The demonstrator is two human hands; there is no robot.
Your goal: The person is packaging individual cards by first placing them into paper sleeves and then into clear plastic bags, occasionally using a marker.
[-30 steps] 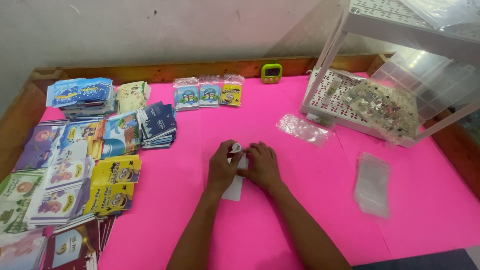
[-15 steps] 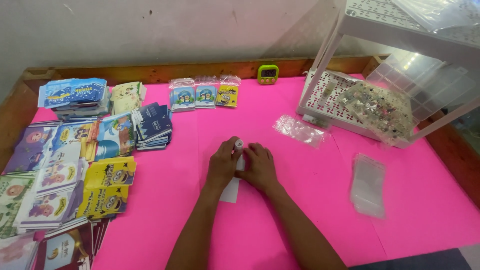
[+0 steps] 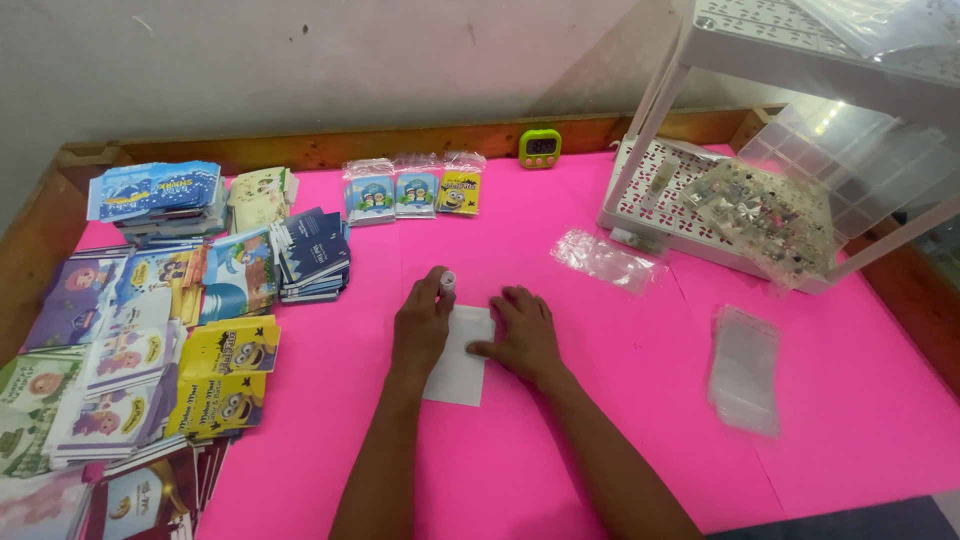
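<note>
Pink table (image 3: 600,420) before us: three small sealed packets (image 3: 415,187) in a row, one green timer (image 3: 540,148). Our left hand (image 3: 422,325) pinches a small white-capped tube (image 3: 447,281); our right hand (image 3: 520,335) presses open fingers on one plain white card (image 3: 458,365) lying between both hands

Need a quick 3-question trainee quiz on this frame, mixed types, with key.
1. True or false: the right hand presses flat on the white rectangular paper sheet.
2. What does the left hand pinch? A) small white-capped tube B) green digital timer C) clear plastic bag stack
3. Fill in: the tabletop covering is ____.

Key: 1 true; 2 A; 3 pink.
</note>
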